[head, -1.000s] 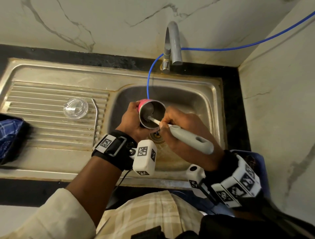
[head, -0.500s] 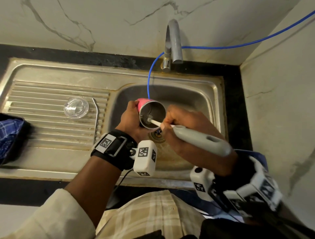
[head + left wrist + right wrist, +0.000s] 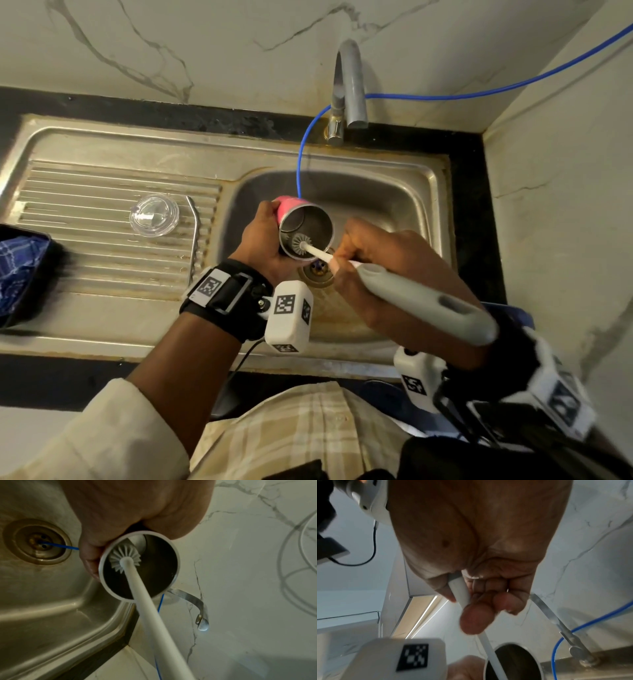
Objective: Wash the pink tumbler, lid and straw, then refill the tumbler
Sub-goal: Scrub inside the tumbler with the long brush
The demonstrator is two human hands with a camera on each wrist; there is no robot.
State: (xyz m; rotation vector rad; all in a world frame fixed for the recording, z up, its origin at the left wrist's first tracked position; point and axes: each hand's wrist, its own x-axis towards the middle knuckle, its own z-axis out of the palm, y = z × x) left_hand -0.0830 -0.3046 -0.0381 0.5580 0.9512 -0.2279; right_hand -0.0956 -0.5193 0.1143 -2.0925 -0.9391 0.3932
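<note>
My left hand (image 3: 263, 236) grips the pink tumbler (image 3: 287, 207) over the sink basin, tilted with its steel mouth (image 3: 139, 565) facing me. My right hand (image 3: 387, 260) holds a bottle brush by its grey handle (image 3: 428, 305). The white bristle head (image 3: 301, 244) is just inside the mouth, against the wall nearest the left palm (image 3: 125, 557). The white brush stem (image 3: 462, 592) runs between my right thumb and fingers. The clear lid (image 3: 154, 215) lies on the ribbed drainboard, with the bent metal straw (image 3: 195, 236) beside it on the right.
The steel sink (image 3: 435, 205) has a drain (image 3: 317, 272) below the tumbler. A grey tap (image 3: 349, 82) stands behind the basin, no water running. A thin blue tube (image 3: 299, 171) hangs from the wall into the drain. A dark container with blue cloth (image 3: 20, 270) sits far left.
The brush has been drawn outward: its head moved from deep in the tumbler to near the mouth, and my right hand pulled back toward me. The tumbler stayed about where it was.
</note>
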